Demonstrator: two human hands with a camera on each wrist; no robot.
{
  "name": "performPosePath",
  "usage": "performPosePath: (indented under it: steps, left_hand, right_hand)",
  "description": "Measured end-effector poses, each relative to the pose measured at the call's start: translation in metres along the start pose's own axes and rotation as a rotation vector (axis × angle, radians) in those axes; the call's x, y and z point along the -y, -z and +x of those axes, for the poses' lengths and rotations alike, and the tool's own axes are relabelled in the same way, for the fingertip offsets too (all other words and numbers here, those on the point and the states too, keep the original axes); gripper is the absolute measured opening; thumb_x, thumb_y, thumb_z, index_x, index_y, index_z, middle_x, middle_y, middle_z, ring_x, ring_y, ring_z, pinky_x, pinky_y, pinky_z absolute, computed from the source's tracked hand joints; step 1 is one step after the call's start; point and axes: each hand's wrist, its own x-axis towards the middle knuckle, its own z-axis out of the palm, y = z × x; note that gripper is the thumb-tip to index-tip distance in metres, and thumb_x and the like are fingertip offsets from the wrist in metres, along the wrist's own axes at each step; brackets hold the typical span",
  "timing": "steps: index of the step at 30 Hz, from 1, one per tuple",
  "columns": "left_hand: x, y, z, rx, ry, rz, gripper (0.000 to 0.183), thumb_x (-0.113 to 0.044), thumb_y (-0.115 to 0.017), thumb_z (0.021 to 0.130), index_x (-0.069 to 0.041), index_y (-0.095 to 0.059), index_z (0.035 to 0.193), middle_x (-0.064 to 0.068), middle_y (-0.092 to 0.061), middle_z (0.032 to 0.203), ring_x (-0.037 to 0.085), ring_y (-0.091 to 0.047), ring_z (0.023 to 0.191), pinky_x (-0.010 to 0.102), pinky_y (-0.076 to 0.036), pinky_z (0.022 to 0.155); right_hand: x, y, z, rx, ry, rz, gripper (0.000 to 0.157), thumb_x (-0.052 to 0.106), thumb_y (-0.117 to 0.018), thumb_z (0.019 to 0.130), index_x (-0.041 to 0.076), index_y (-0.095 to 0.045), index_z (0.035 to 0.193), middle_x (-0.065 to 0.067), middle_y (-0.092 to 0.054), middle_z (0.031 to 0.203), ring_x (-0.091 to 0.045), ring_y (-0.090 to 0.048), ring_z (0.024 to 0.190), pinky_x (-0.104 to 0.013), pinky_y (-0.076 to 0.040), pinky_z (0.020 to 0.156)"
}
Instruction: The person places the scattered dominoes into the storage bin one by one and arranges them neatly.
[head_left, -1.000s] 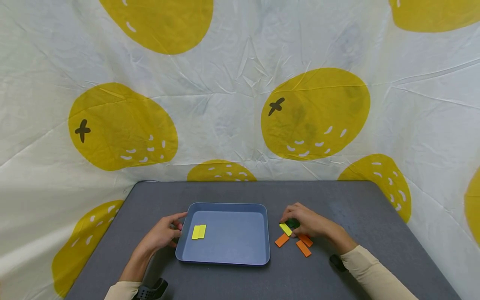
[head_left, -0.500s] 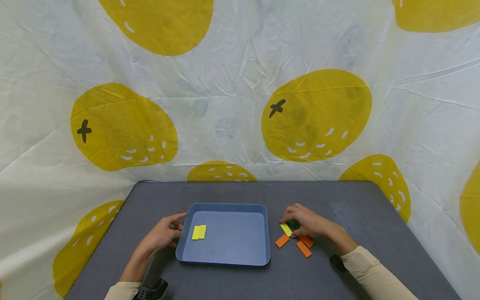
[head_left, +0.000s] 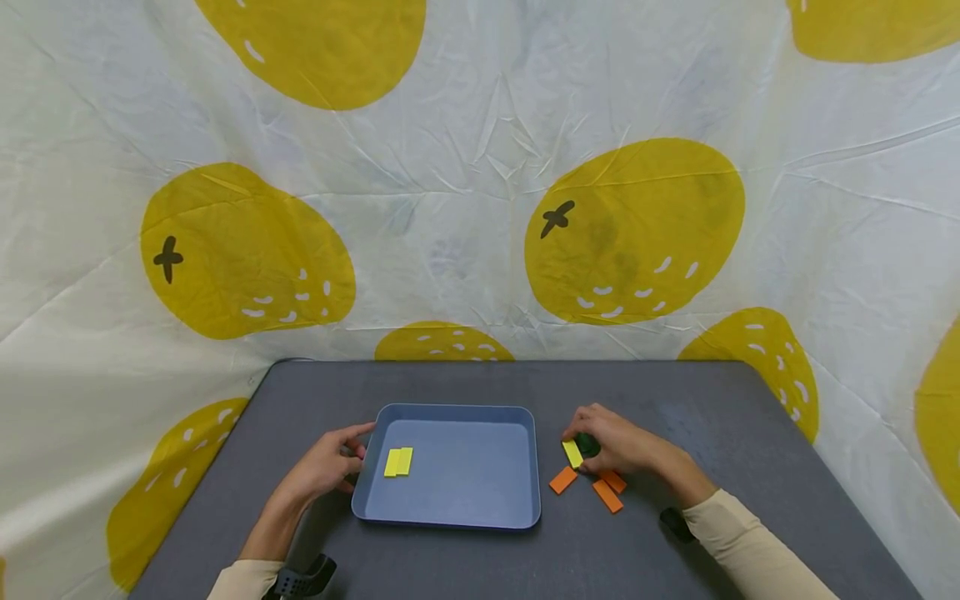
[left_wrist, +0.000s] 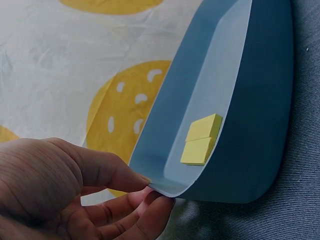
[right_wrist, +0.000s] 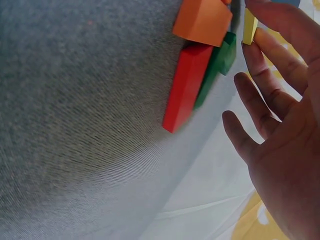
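My left hand (head_left: 326,467) is at the left side of a blue tray (head_left: 472,483). In the left wrist view its thumb and fingertips pinch a corner of the tray's rim. Inside the tray two yellow blocks (head_left: 398,462) lie side by side. To the right of the tray, my right hand (head_left: 611,440) pinches a third yellow block (head_left: 572,454) between thumb and fingers, over a small group of blocks. Its other fingers are spread apart in the right wrist view. A green block (head_left: 588,445) shows beneath the palm.
Several orange blocks (head_left: 607,496) lie close below the right hand, one orange block (head_left: 563,480) nearer the tray. The right wrist view shows a red block (right_wrist: 186,87), mostly hidden by the hand from above. Behind the grey table (head_left: 480,562) hangs a patterned curtain (head_left: 442,242).
The yellow block in my right hand has turned steeper and risen slightly from the group. My left hand and the tray stay in place.
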Motion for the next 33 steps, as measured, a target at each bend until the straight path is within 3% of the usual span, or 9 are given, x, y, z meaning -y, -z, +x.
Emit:
performPosePath:
  steps: [17, 33]
  left_hand:
    - [0.001, -0.001, 0.002, -0.019, 0.034, 0.015, 0.063, 0.01, -0.059, 0.09, -0.004, -0.048, 0.15, 0.015, -0.054, 0.098, 0.025, -0.056, 0.078, 0.04, -0.053, 0.058]
    - [0.003, -0.003, 0.002, -0.025, 0.019, 0.017, 0.063, 0.01, -0.059, 0.09, -0.003, -0.048, 0.15, 0.015, -0.054, 0.098, 0.025, -0.057, 0.079, 0.04, -0.054, 0.058]
  right_hand:
    - [0.023, 0.013, 0.006, -0.077, 0.048, 0.083, 0.044, 0.029, -0.078, 0.088, 0.009, -0.069, 0.127, 0.004, -0.063, 0.119, -0.028, -0.056, 0.114, -0.05, -0.047, 0.095]
    - [0.052, 0.017, 0.022, -0.121, 0.077, 0.076, 0.038, 0.04, -0.078, 0.088, 0.022, -0.07, 0.12, 0.01, -0.061, 0.112, -0.024, -0.057, 0.108, -0.043, -0.048, 0.089]
